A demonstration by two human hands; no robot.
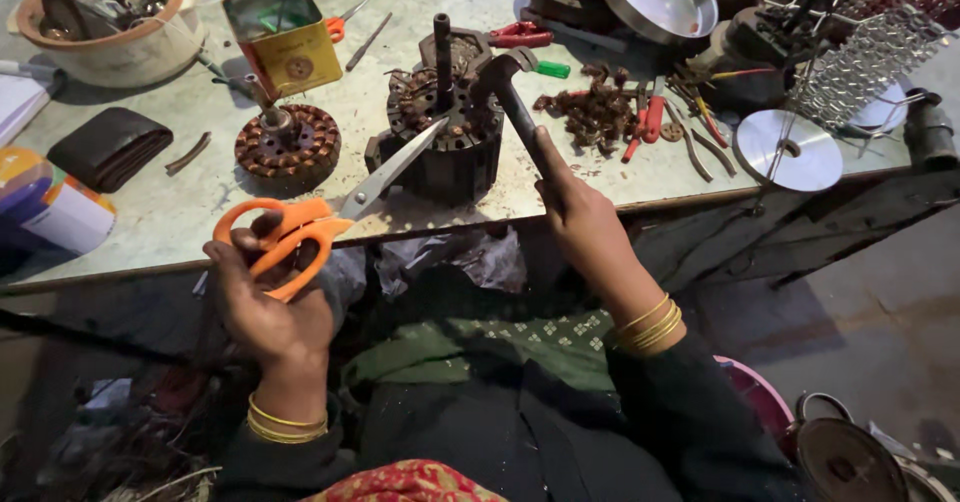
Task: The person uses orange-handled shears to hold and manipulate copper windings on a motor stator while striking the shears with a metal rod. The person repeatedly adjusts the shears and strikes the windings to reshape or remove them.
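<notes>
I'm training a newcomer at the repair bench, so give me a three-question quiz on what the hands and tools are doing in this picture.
1. True or false: the left hand holds the orange-handled scissors with the blades pointing at the motor stator.
2. Which tool is in the grip of the right hand? A) red pliers B) hammer C) green screwdriver
3. Fill in: the second, smaller copper-wound stator lies on the table in front of the yellow ____.

Key: 1 true. 2 B; its head is at the top of the stator. 3 tin.
</notes>
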